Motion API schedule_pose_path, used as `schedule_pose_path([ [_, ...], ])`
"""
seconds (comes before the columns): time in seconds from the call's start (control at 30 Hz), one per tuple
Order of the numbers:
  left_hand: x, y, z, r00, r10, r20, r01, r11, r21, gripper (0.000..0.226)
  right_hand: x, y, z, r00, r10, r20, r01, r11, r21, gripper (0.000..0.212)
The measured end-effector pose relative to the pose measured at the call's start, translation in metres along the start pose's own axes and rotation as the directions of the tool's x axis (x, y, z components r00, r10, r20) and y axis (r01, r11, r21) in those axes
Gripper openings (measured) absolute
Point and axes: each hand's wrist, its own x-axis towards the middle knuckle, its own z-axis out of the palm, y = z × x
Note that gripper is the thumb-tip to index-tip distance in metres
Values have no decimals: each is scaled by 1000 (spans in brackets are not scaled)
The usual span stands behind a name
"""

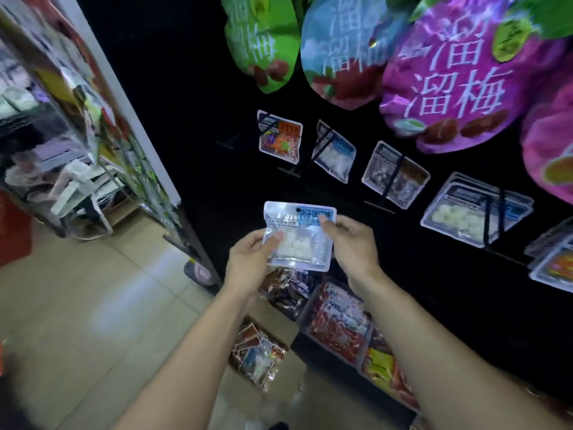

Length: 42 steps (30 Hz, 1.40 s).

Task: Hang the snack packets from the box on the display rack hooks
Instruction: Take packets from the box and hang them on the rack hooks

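A clear snack packet (299, 235) with a blue label and white pieces inside is held up in front of the black display rack (403, 274). My left hand (252, 262) grips its lower left edge and my right hand (350, 243) pinches its upper right corner. A small hang hole shows near the packet's top. Above it a row of rack hooks carries similar packets: a colourful one (279, 138), a white-filled one (334, 152), a dark one (395, 176) and a stack of white-filled ones (471, 209). The cardboard box (257, 355) with more packets sits on the floor below my arms.
Big green (263, 41), blue (344, 51) and purple (465, 76) plum bags hang along the rack's top. Trays of red and yellow snacks (341, 330) line the rack's bottom. A cluttered shelf (62, 135) stands at the left across a tiled floor (93, 305).
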Motion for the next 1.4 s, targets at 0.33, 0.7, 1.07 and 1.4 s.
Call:
schedule_pose_path([
  [0.33, 85, 28, 10, 999, 25, 42, -22, 996, -83, 17, 45, -31, 28, 984, -82, -156, 78, 996, -33, 46],
  [0.7, 81, 22, 5, 994, -3, 114, 24, 983, -183, 39, 37, -22, 25, 975, -183, -123, 182, 983, -21, 19],
  [1.07, 92, 26, 10, 990, 50, 130, -26, 984, -175, 40, 43, -26, 24, 973, -181, -145, 180, 983, -23, 24],
  [1.4, 110, 26, 26, 976, 70, 204, -80, 996, 40, 55, 103, -15, 16, 925, -230, -304, 215, 973, -83, 43],
])
